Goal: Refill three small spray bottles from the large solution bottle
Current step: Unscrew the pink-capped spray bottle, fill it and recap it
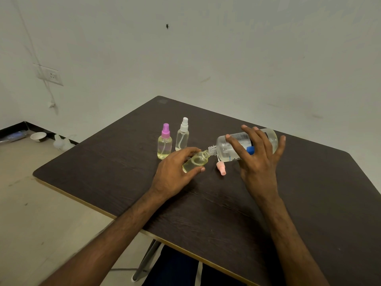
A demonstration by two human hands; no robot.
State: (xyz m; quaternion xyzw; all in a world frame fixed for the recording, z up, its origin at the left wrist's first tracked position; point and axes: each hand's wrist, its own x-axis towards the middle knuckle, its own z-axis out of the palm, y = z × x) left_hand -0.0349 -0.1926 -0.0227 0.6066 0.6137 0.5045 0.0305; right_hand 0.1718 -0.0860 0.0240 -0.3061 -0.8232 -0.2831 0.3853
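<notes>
The left hand (175,172) grips the uncapped small clear bottle (195,162), the right hand (255,159) the tipped large clear solution bottle (224,147); the purple-capped bottle (164,144) looks filled, the white-capped bottle (182,137) seemingly not.

Back: left sprayer (164,144), right sprayer (182,137), upright on table (103,172).
Centre: open bottle (194,162), tilted, mouth at big bottle's (223,146) mouth.
Right: big bottle, tipped sideways.
Front: pump (221,170), lying on table.

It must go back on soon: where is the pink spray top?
In the head view the pink spray top lies on the table, between the left hand and right hand, just below the neck of the large bottle.
</notes>
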